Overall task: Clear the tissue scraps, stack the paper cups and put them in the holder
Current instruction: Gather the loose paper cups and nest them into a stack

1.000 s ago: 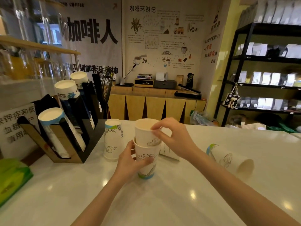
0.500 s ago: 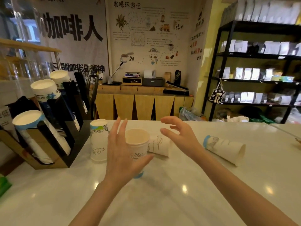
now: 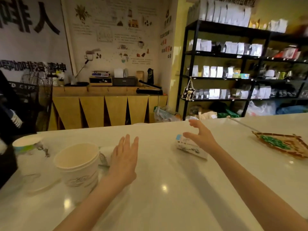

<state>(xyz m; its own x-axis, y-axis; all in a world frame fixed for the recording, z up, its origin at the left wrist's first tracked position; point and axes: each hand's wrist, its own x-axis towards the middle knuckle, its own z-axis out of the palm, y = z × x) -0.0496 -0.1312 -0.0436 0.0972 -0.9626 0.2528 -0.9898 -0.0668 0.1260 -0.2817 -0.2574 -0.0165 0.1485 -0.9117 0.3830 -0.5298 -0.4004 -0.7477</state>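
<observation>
Counter [image 3: 166, 197]: white, glossy, bearing everything below. Holder [image 3: 10, 114]: dark, at far left edge, mostly out of view; half a second ago it was fully in view, so the head has turned right. Stack [image 3: 78, 165]: nested cups, upright, near left, apparently parked as the base for more. Tray [image 3: 283, 145]: woven, at right, newly in view. Lying cup [image 3: 190, 145]: on its side, right of centre, blue rim away from the person. Far cup [image 3: 26, 144]: upright, blurred, beside holder. Left hand [image 3: 124, 160]: flat, fingers together, empty, just right of the stack, which it gripped before. Right hand [image 3: 202, 136]: spread, empty, over the lying cup, likely to take it. Tissue scraps: none discernible.
</observation>
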